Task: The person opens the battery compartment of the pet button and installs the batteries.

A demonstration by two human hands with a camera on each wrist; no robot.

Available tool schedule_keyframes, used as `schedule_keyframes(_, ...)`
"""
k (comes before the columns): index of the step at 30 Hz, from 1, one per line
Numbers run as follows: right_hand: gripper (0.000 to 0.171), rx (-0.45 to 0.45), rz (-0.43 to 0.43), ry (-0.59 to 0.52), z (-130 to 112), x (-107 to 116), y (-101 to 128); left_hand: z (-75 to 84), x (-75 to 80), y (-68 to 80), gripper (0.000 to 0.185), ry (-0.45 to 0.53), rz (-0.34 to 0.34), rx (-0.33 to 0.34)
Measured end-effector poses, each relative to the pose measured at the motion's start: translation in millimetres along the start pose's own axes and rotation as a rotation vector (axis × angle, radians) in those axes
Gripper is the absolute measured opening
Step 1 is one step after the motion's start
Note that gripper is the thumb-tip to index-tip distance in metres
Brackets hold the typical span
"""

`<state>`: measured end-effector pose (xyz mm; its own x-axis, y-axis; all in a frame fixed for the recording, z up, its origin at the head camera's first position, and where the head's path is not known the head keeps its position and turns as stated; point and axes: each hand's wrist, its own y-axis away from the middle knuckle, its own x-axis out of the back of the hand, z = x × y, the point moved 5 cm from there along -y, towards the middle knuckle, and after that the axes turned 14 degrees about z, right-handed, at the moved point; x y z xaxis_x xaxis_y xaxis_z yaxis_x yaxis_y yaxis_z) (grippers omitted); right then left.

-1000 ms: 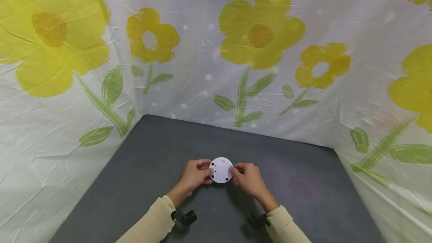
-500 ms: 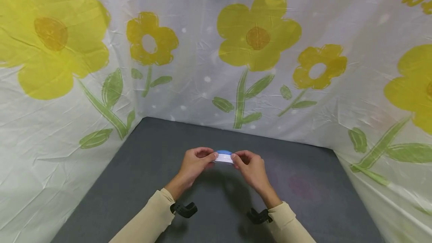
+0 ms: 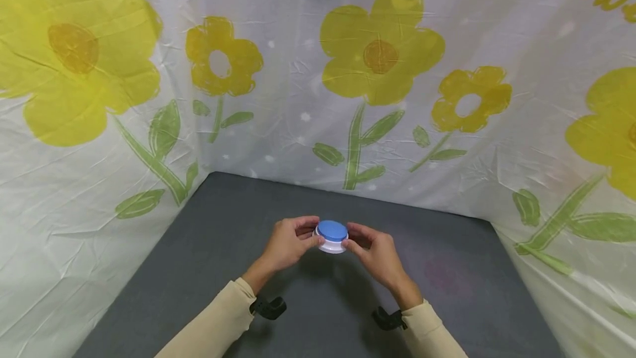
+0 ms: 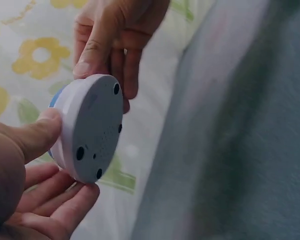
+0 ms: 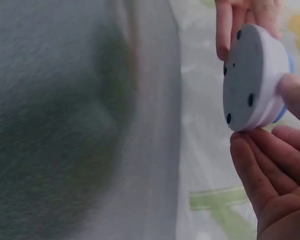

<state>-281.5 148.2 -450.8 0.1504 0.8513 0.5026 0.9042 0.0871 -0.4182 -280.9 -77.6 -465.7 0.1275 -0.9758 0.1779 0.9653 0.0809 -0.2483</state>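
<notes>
A white sheet printed with yellow flowers and green stems (image 3: 382, 54) hangs as a backdrop on three sides of a dark grey felt-like tabletop (image 3: 208, 247). Above the middle of that surface, held clear of it, is a round white push-button device with a blue domed top (image 3: 332, 236), its blue face turned up toward the head camera. The left hand (image 3: 290, 242) pinches the device's left rim, thumb on the white side wall and the other fingers curled beneath it; the right hand (image 3: 375, 250) pinches the opposite rim in the same way, so both hands hold the one object between them. From the left wrist camera the device (image 4: 87, 127) shows its flat white underside, with small dark round feet near the edge and a patch of tiny holes, the left thumb (image 4: 32, 137) pressed against its side wall. The right wrist camera shows the same underside (image 5: 250, 80) edge-on, the right hand's fingers (image 5: 262, 170) curved just below it. Cream sleeves (image 3: 218, 322) cover both forearms, each with a black wrist mount (image 3: 268, 308).
</notes>
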Motion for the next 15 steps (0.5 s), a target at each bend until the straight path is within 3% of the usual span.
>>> schedule_keyframes(7, 0.049, 0.047, -0.057, 0.054, 20, -11, 10, -20.3, -11.5, 8.2, 0.058, -0.137, -0.036, -0.152)
schedule_keyframes(15, 0.048, 0.091, -0.107, 0.073, 43, -28, 23, -42.8, -19.8, 17.3, 0.056, -0.261, -0.076, -0.236)
